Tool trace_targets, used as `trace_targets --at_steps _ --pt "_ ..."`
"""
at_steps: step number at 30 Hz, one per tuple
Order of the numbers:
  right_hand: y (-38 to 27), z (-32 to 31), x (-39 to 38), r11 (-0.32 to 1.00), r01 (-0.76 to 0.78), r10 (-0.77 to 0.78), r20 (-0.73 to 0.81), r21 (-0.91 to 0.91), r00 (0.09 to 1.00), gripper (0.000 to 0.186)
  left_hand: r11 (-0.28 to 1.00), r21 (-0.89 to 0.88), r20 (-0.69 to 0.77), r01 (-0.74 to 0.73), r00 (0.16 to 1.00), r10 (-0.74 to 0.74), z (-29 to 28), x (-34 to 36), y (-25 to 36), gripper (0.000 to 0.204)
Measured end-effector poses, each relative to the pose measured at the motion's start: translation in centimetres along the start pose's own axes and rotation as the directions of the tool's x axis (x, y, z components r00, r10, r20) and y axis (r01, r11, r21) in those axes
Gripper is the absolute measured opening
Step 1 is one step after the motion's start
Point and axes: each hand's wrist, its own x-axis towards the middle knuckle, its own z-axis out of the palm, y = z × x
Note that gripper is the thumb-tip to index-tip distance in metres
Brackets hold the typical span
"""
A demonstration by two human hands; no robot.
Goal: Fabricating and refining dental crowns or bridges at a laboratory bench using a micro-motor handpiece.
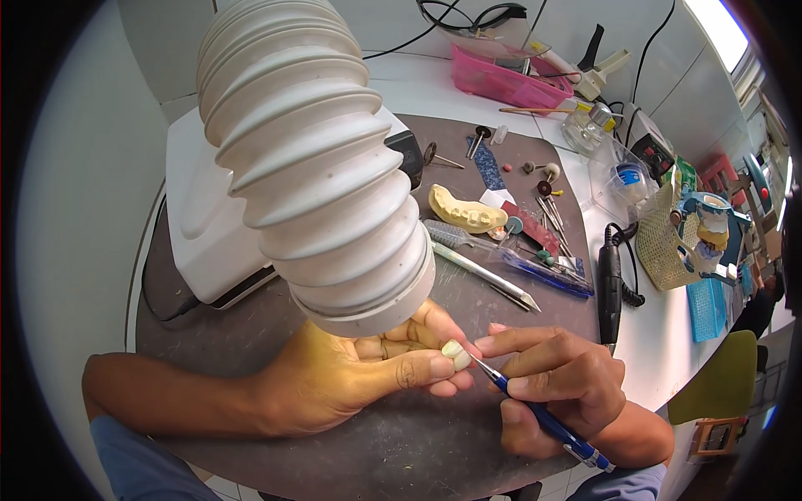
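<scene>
Grey mat (359,463) underlies left grip (342,371), tooth crowns (457,356) at its fingertips.

A white ribbed hose (317,167) before you, a white machine (200,242) at your left on the grey surface (359,468), a dental cast (464,211) near a knife (482,270), a pink basket (505,85) behind, a black handpiece (611,280) to your right, a cream basket (662,255)

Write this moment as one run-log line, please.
left hand: holds tooth-shaped piece; right hand: holds blue pen-like tool, tip near piece; nearby: white ribbed hose
</scene>
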Motion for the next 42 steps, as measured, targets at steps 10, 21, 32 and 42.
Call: trace_targets --at_steps 10,21,32,42 --pt "-0.27 -0.04 -0.11 0.999 -0.028 0.028 -0.009 0.027 1.0 0.021 0.999 -0.037 -0.018 -0.004 1.0 0.003 0.15 -0.08 -0.05 0.019" --pt "-0.23 0.16 -0.09 0.999 -0.019 0.019 -0.022 0.028 1.0 0.023 0.999 -0.033 -0.022 -0.021 1.0 0.02 0.18 -0.05 -0.03 0.019" --pt "-0.26 -0.17 0.09 1.0 -0.002 0.001 0.042 0.017 0.999 0.024 0.999 -0.035 -0.015 -0.02 1.0 0.019 0.14 -0.06 -0.06 0.02" --pt "-0.4 -0.11 0.1 1.0 -0.009 0.008 0.037 0.021 0.999 0.021 0.998 -0.057 -0.041 0.003 0.999 -0.005 0.34 -0.18 -0.04 0.021"
